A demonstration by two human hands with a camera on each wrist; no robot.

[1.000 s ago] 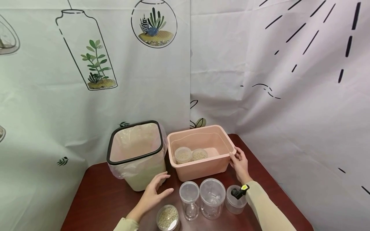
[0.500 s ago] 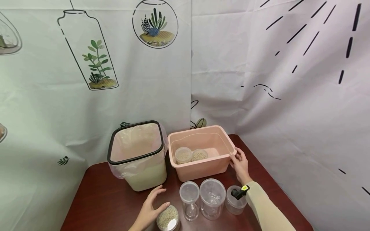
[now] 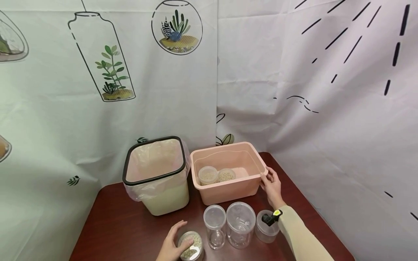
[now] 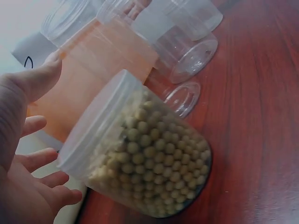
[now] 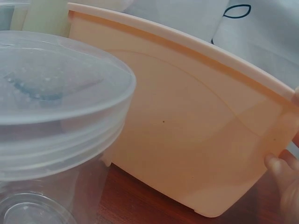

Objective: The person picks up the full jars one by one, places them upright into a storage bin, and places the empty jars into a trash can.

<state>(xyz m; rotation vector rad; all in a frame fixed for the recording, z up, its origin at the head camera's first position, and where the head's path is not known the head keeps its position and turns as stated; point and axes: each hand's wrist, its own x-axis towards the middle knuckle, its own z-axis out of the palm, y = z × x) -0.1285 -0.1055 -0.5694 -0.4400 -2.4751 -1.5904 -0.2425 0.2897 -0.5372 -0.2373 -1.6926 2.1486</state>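
Observation:
In the head view my left hand [image 3: 174, 243] is at a clear lidded jar of pale round beads or beans [image 3: 191, 246] near the front of the table. The left wrist view shows thumb and fingers spread about the lid of that jar [image 4: 145, 154], not closed on it. My right hand [image 3: 272, 186] grips the right front corner of a pink plastic bin [image 3: 228, 190], its thumb on the outer wall. Inside the bin sit two round containers with pale contents, the left one [image 3: 208, 175] beside the right one [image 3: 226, 174].
A tall clear jar [image 3: 214, 226], a wider clear jar [image 3: 241, 224] and a short lidded jar [image 3: 266, 232] stand in a row before the bin. Left of the bin is a bag-lined trash can [image 3: 166, 199] with a black rim. Printed cloth [image 3: 163, 94] hangs behind the dark red table [image 3: 114, 217].
My left hand has come down and toward me, from beside the trash can to the jar of pale beads or beans. The right hand has stayed on the bin's corner.

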